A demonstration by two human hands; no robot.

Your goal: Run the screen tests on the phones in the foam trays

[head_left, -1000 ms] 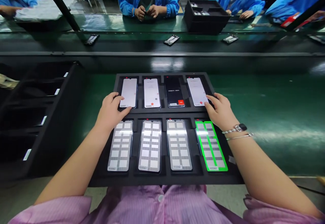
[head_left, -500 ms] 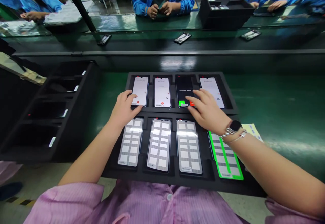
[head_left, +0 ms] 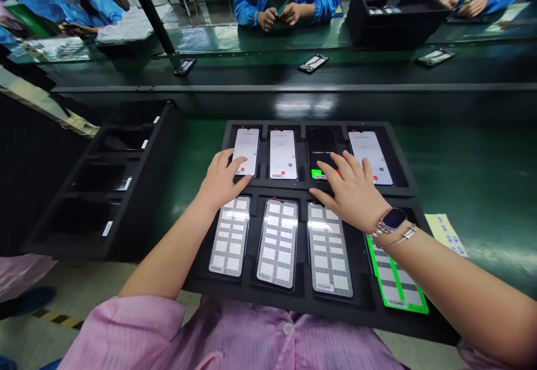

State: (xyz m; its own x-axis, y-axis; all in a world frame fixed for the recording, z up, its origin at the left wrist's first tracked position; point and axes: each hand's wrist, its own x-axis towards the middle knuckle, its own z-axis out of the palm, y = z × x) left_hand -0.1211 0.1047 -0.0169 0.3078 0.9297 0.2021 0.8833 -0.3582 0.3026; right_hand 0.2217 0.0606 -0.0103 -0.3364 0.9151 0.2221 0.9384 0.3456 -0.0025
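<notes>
A black foam tray (head_left: 302, 190) holds smartphones in two rows of slots. My left hand (head_left: 221, 179) rests fingers spread over the lower left of the far-row phone with a white screen (head_left: 248, 145). Fingers apart, my right hand (head_left: 354, 194) hovers over or touches the lower part of the dark-screen phone (head_left: 322, 145) and the white-screen phone (head_left: 364, 145) at far right. Another white-screen phone (head_left: 282, 152) lies between. The near row has phones with grey-and-white block patterns, such as the middle one (head_left: 277, 244), and a green-framed one (head_left: 403, 286) partly under my right wrist.
Left of me stands a black slotted tray (head_left: 146, 185) with dark phones. A yellow label sheet (head_left: 445, 235) lies at right. Beyond the ledge are several phone frames, one in the middle (head_left: 313, 63), a black box (head_left: 396, 20) and co-workers in blue jackets.
My view has swung left, so everything sits further right in it. The fingers of my right hand have spread and reach further over the far-right phone. My left hand stays at the same phone.
</notes>
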